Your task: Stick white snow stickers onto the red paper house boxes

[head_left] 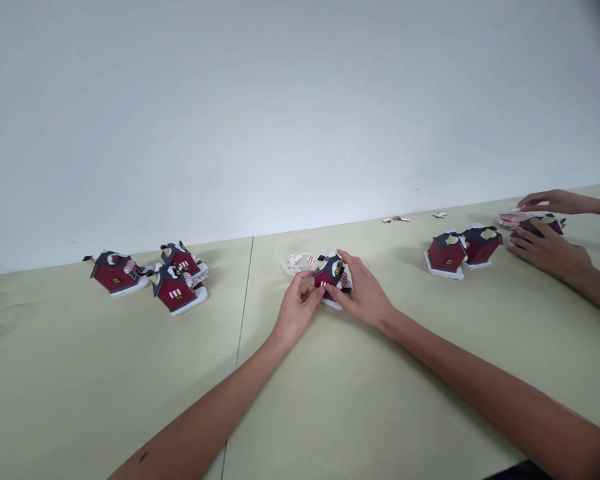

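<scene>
A small toy house [325, 272] with a dark red wall, a dark roof with white snow patches and a white base is between my hands on the table. My left hand [296, 308] is closed at its left side, thumb and fingertips against the front wall. My right hand [366, 293] wraps its right side, the thumb on the front and the index finger up by the roof. Part of the house is hidden by my fingers. Just behind my left hand lies a clear container [300, 263] with small white and red-striped pieces.
On the left stand three similar houses [114, 275], close together. Two more houses [447, 257] stand on the right. Farther right, a co-worker's hands [555, 250] are at another house and a pink bag [513, 219]. Small flat pieces [396, 219] lie near the wall. A seam [244, 300] crosses the table.
</scene>
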Tool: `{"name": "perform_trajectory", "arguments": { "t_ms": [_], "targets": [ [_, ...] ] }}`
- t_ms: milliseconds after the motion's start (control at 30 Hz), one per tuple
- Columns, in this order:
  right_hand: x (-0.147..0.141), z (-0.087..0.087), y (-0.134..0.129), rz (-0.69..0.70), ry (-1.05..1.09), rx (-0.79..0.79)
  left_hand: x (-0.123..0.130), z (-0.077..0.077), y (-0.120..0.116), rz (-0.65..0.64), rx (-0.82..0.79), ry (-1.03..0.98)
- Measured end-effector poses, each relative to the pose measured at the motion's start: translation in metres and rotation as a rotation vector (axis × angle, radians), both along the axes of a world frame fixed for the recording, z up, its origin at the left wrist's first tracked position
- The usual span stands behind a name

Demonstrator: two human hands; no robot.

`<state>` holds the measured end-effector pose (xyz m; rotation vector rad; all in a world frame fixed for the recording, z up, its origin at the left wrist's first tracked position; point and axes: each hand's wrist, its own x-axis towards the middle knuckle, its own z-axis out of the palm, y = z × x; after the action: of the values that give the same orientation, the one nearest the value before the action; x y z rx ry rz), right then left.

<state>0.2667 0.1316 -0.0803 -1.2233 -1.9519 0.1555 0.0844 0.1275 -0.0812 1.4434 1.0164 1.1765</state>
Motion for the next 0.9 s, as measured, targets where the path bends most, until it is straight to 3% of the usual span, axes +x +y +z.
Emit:
{"name": "perform_trajectory", "arguments": {
  "t_ms": [167,333,467,733,900],
  "targets": [
    [0.001,-0.003,0.002,0.029,0.041,0.003,0.000,-0.003,0.000,0.016,0.043,0.007],
    [0.006,-0.009,0.007,0.167,0.121,-0.017,-0.001,-0.004,-0.002,0.081,0.172,0.119],
    [0.011,-0.004,0.006,0.283,0.057,-0.035,-0.003,-0.002,-0.006,0.165,0.265,0.244],
    [0.012,0.009,-0.003,0.465,-0.013,-0.063,-0.007,-0.001,-0.006,0.038,0.528,0.346],
    [0.009,0.003,-0.001,0.448,-0.059,0.082,-0.016,0.010,-0.007,-0.067,0.618,0.479]
  ]
}}
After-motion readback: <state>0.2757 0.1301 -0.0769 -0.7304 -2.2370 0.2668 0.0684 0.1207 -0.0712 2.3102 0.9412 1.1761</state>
